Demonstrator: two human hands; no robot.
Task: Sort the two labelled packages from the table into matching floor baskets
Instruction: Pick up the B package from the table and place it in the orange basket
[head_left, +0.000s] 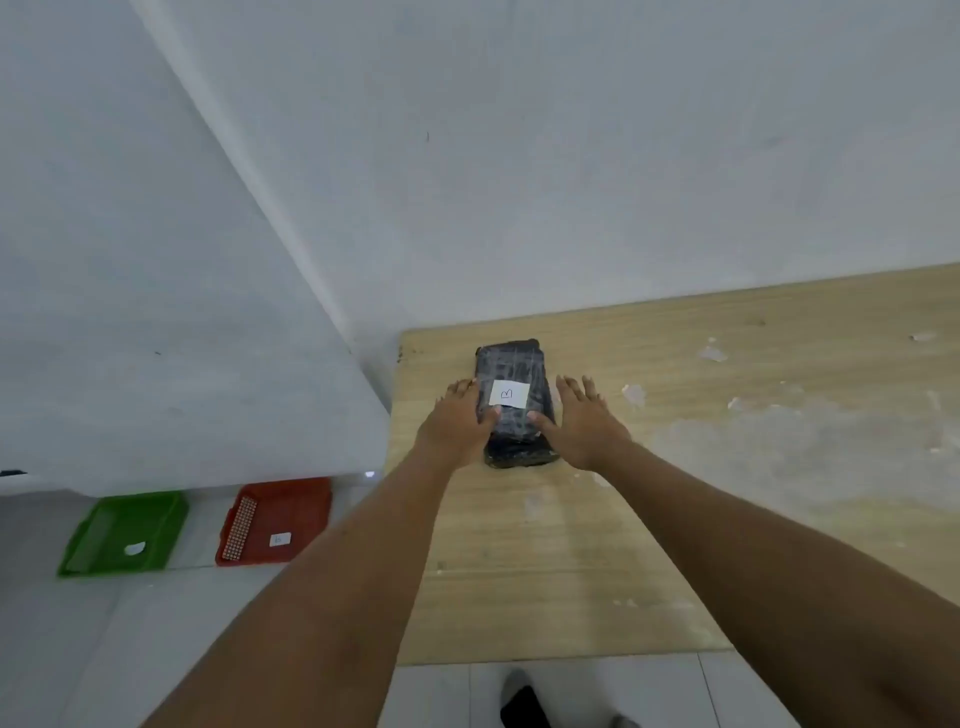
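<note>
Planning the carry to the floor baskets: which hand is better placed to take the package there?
Left, probably. Both hands flank the black package, but the left hand is on the side toward the red basket and green basket; the right hand would cross over.

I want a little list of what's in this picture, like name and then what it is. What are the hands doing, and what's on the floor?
package: dark wrapped package on the wooden table, lying flat
label: white paper with a handwritten mark, looks like B
left hand: on the package's left side, thumb on top
right hand: on the package's right side, fingers spread
lifted yet: no sign of it
floor baskets: green basket and red basket, side by side, each with a small white tag
</note>
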